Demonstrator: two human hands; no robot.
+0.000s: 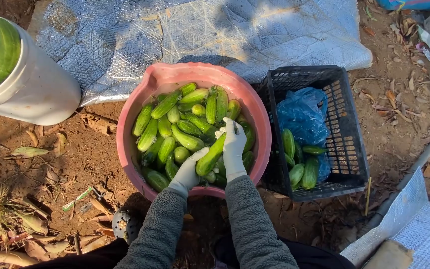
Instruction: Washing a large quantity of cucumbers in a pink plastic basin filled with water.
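A pink round basin (140, 99) on the soil holds many green cucumbers in water. Both my hands wear white gloves and reach into it from the near side. My left hand (189, 173) cups the lower end of one long cucumber (211, 155). My right hand (233, 147) closes over the same cucumber's upper part, above the other cucumbers in the basin.
A black plastic crate (347, 124) to the right holds a blue bag (302, 115) and several cucumbers. A white bucket (38, 84) of cucumbers stands at the upper left. A silver quilted sheet (200, 30) lies behind the basin. Dry leaves cover the soil.
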